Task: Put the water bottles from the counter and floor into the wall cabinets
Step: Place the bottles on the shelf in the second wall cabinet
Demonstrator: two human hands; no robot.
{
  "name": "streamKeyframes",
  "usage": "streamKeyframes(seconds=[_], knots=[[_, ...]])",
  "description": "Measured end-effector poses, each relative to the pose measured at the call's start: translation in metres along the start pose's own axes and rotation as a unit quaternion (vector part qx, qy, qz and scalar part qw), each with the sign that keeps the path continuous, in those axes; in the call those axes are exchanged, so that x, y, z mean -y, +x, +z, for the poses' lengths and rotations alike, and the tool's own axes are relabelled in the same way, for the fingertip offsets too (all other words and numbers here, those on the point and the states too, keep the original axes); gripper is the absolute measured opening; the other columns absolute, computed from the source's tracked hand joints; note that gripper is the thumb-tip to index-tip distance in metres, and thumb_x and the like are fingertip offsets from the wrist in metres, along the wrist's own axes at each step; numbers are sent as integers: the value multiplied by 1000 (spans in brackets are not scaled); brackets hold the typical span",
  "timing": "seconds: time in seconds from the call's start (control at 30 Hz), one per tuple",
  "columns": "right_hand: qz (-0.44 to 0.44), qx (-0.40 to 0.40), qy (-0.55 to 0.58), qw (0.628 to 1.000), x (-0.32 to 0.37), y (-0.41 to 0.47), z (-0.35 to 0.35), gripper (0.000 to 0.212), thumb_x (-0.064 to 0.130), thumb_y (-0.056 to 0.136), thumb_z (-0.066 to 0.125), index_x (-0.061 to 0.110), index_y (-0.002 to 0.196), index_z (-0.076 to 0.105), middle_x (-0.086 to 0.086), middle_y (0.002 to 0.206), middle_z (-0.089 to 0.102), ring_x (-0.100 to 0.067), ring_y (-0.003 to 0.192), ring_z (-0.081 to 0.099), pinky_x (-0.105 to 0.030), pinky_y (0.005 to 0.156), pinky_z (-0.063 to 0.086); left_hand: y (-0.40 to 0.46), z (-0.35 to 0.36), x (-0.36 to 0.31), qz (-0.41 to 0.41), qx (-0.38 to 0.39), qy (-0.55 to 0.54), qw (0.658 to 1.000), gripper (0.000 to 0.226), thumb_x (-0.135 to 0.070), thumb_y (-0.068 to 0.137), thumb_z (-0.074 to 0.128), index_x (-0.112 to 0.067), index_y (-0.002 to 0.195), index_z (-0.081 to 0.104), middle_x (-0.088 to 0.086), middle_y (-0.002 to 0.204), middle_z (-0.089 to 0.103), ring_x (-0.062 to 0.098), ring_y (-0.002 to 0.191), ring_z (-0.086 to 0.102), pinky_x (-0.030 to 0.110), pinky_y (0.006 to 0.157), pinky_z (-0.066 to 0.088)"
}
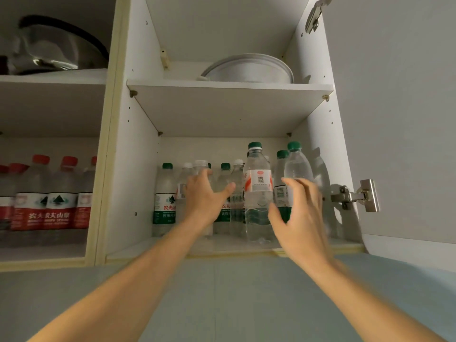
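Observation:
I look up into an open wall cabinet [138, 169]. Its lower shelf holds several clear water bottles with green or white caps. A taller green-capped bottle [257, 193] with a white and orange label stands near the front edge. My left hand [204, 196] is raised in front of the bottles at its left, fingers spread, holding nothing. To the right of that bottle is my right hand [298, 213], fingers spread and slightly blurred; it covers the lower part of another green-capped bottle [296, 164]. Neither hand grips a bottle.
The neighbouring cabinet on the left holds several red-capped, red-labelled bottles [49, 201] on its lower shelf and a metal pot [49, 50] above. A white bowl [249, 70] sits on the upper shelf. The open door [399, 119] with its hinge [355, 196] stands at the right.

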State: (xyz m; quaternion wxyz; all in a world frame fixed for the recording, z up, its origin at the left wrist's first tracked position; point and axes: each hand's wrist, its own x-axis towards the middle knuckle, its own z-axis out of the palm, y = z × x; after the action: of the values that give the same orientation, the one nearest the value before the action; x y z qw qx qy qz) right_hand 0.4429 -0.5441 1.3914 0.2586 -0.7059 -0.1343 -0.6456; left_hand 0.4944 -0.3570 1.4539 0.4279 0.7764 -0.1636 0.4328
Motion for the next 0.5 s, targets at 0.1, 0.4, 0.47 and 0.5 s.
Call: streamKeyframes(seconds=[0.1,0.4,0.47,0.5], knots=[[40,80,39,995,14,2,17,73,35,92,69,20,152,30,1,140,38,-15,128,42,-11,93,39,20,-18,20,-17,-20,28,999,80,-51,84,75,-21,147,38,11,149,37,32,137,39,53,112,40],[145,162,-50,975,20,-4,34,95,52,91,64,35,156,-3,-4,153,40,-30,125,56,-51,85,54,51,-21,51,-24,137,0,990,130,-37,71,91,-32,162,-2,6,167,19,33,149,28,53,119,30],[151,171,-41,973,21,-3,33,95,50,91,66,35,156,-2,-5,153,41,-31,125,56,-54,88,55,51,-19,52,-4,144,-14,990,136,-28,71,92,-36,160,-10,2,169,16,29,150,28,48,117,31],[153,174,-40,972,21,-3,32,95,50,91,66,35,157,-1,-5,154,41,-31,125,56,-55,88,55,52,-18,52,13,141,-16,990,137,-24,71,92,-40,159,-12,1,169,14,27,150,29,45,115,34]])
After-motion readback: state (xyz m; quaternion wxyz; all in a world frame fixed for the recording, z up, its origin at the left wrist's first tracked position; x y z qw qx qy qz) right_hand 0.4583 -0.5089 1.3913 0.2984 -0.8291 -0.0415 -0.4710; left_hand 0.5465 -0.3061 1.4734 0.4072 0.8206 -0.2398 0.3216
